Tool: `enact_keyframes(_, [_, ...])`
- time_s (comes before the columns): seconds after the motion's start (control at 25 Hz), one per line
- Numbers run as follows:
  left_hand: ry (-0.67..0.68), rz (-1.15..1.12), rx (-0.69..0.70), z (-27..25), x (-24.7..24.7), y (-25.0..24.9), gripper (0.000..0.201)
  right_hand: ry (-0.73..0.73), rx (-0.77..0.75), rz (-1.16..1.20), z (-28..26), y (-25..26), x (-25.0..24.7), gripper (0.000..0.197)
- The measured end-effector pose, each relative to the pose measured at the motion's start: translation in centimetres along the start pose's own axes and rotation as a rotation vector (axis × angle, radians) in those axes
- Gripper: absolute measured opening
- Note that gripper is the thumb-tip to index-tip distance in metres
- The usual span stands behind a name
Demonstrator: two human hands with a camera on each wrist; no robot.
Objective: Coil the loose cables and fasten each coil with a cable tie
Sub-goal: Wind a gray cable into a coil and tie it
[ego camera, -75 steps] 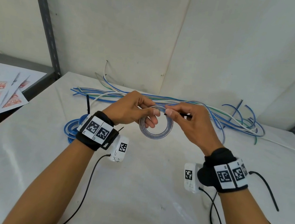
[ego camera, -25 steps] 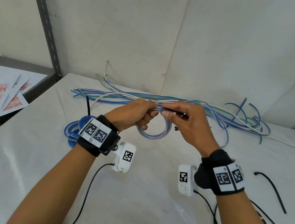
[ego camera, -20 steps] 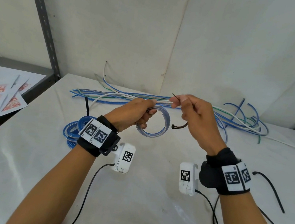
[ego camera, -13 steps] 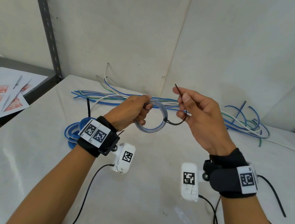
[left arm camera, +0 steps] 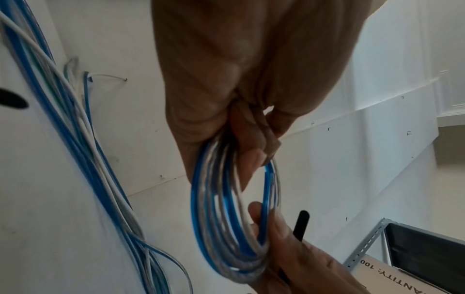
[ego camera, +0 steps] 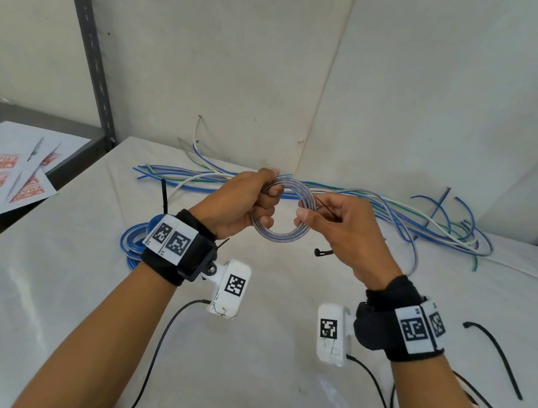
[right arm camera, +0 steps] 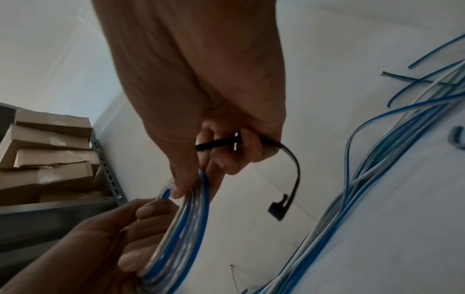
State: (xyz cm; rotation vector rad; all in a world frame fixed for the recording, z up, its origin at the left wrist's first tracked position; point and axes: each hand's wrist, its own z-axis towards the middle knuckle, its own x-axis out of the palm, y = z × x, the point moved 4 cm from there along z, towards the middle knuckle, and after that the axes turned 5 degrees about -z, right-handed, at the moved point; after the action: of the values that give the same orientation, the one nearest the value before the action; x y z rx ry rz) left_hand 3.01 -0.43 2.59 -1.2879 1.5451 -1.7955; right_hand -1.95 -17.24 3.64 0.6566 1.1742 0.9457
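We hold the small round coil of blue and clear cable [ego camera: 285, 214] above the white-covered bench [ego camera: 43, 276]. Left hand [ego camera: 239, 205] fingers curl round its left side so the turns cannot spring apart. Right hand [ego camera: 336, 230] steadies the opposite side while pinching the thin black plastic cable tie [right arm camera: 289, 159], head dangling free, presumably ready for looping.

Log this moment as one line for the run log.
left hand: grips coil | right hand: holds tie, pinches coil | tie: not yet looped
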Motion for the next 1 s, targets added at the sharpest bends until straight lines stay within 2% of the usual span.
enact_keyframes(0.2, [-0.025,-0.04,0.023,0.1,0.2,-0.2,0.043,-0.155,-0.068,-0.065,-0.1,-0.5,0.9,0.018])
enact_keyframes(0.36, [-0.037,-0.069,0.025,0.1,0.1,0.0,0.043,0.002,0.065,0.068,-0.4,-0.7,1.4,0.038])
enact_keyframes(0.64, [-0.077,-0.081,0.067,0.2,0.1,0.1,0.043,-0.247,0.037,-0.143,-0.7,-0.9,1.6,0.031])
enact_keyframes(0.84, [-0.051,-0.026,0.079,0.2,0.3,0.3,0.044,-0.271,0.059,-0.231,-0.9,-1.2,1.5,0.031])
enact_keyframes(1.0, [-0.023,-0.01,0.085,0.0,0.5,0.2,0.045,-0.243,0.054,-0.17,-0.9,-1.4,1.4,0.03])
